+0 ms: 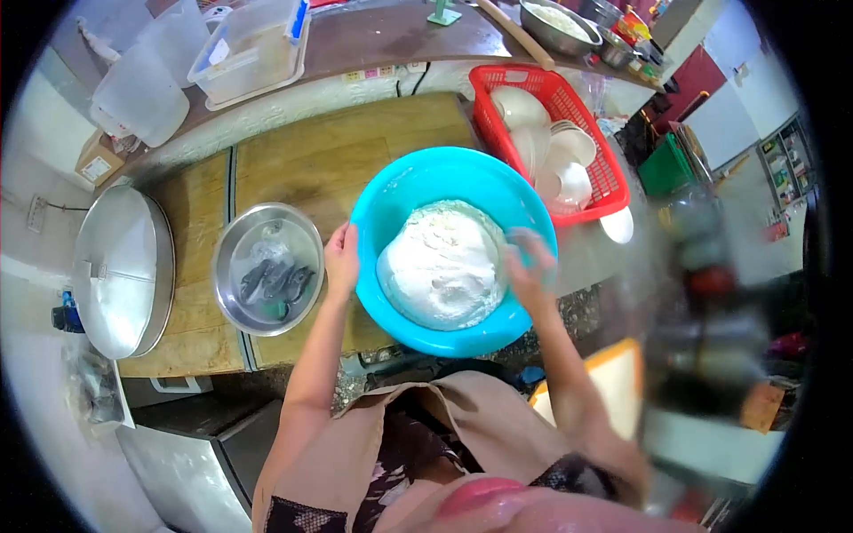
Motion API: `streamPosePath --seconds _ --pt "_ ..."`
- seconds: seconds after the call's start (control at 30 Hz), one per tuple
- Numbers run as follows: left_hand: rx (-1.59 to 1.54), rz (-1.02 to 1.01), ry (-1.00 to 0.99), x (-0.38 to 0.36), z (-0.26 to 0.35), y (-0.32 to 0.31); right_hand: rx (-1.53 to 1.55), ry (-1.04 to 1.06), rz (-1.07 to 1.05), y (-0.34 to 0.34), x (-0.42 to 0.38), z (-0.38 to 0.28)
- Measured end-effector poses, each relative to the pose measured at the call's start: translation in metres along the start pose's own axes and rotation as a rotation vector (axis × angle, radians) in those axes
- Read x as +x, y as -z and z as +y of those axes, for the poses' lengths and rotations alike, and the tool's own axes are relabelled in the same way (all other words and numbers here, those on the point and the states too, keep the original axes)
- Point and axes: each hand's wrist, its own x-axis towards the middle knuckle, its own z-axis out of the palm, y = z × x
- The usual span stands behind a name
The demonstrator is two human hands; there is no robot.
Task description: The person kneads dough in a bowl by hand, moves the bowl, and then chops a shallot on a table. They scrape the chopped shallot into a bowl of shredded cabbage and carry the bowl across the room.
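Observation:
A turquoise plastic basin (426, 169) is in front of me, holding a large mound of white flour (444, 258). My left hand (342, 256) grips the basin's left rim, its fingers closed around the edge. On the right side, my right hand (530, 271) is over the inside of the basin, at the right edge of the flour. Motion smears its fingers. Left of the basin stands a steel bowl (233, 306) with dark, wet-looking pieces (277, 280) and a clear plastic-like piece inside.
A wooden board table (320, 151) lies under the bowl and reaches beneath the basin. A red basket (613, 182) of white bowls stands behind right. At far left leans a large round metal pan (124, 275). Clear containers (253, 67) and a rolling pin (515, 34) lie on the back ledge.

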Motion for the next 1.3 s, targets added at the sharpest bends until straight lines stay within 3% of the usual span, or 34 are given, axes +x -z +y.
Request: streamPosePath --seconds 0.07,0.13,0.2,0.23,0.3,0.37,0.47,0.5,0.53,0.57,0.6,0.63,0.7,0.77,0.8,0.87,0.93,0.97,1.0,1.07,1.13,1.3 --pt "0.027 0.044 0.002 -0.002 -0.001 -0.001 -0.572 -0.136 0.281 0.042 -0.019 0.019" --pt "0.210 0.049 0.216 -0.004 0.003 -0.002 -0.218 -0.865 -0.139 0.052 -0.040 0.026" --pt "0.107 0.121 0.182 -0.005 0.011 -0.016 0.301 -0.896 0.112 0.015 -0.081 0.065" --pt "0.142 0.076 0.200 -0.007 0.022 -0.022 0.302 -0.870 0.101 0.018 -0.074 0.077" --pt "0.133 0.027 0.209 -0.018 0.021 -0.018 0.530 -1.027 0.118 0.014 -0.081 0.087" --pt "0.179 0.065 0.129 -0.019 0.030 -0.015 0.551 -0.954 0.111 0.020 -0.068 0.097" --pt "0.156 0.150 -0.070 0.007 0.107 -0.047 0.697 -0.815 0.113 0.052 0.042 0.086" --pt "0.161 0.195 -0.103 0.012 0.136 -0.051 0.763 -0.696 0.183 0.052 0.076 0.069" --pt "0.167 0.241 -0.137 0.021 0.160 -0.054 0.661 -0.604 0.108 0.048 0.102 0.086" --pt "0.004 0.271 -0.136 0.042 0.172 -0.059 0.800 -0.509 0.096 0.035 0.139 0.105" --pt "-0.159 0.301 -0.133 0.068 0.182 -0.064 0.403 -0.050 0.110 -0.004 0.187 0.181" --pt "-0.216 0.321 -0.059 0.103 0.183 -0.061 1.023 -0.478 0.006 0.016 0.239 0.107" --pt "-0.261 0.315 0.007 0.176 0.165 -0.055 1.115 -0.587 -0.041 -0.008 0.325 0.088" --pt "-0.539 0.384 0.043 0.237 0.145 -0.086 1.228 -0.669 -0.216 -0.043 0.400 0.134" --pt "-0.533 0.377 0.043 0.250 0.149 -0.120 1.233 -0.671 -0.207 -0.052 0.425 0.171" --pt "-0.477 0.617 -0.104 0.267 0.153 -0.169 0.933 -0.637 -0.233 -0.081 0.474 0.224" --pt "-0.491 0.665 -0.106 0.291 0.148 -0.179 0.980 -0.660 -0.208 -0.086 0.507 0.212" --pt "-0.502 0.716 -0.102 0.307 0.142 -0.186 0.723 -0.638 -0.185 -0.098 0.537 0.231" --pt "-0.496 0.714 -0.104 0.328 0.136 -0.191 0.468 -0.612 -0.161 -0.111 0.567 0.256" --pt "-0.533 0.647 -0.024 0.371 0.125 -0.193 0.404 -0.530 -0.091 -0.134 0.618 0.293" --pt "-0.498 0.610 -0.011 0.392 0.133 -0.204 0.370 -0.274 0.083 -0.171 0.665 0.314" --pt "-0.605 0.566 -0.035 0.433 0.145 -0.236 0.297 -0.258 0.122 -0.269 0.732 0.385"
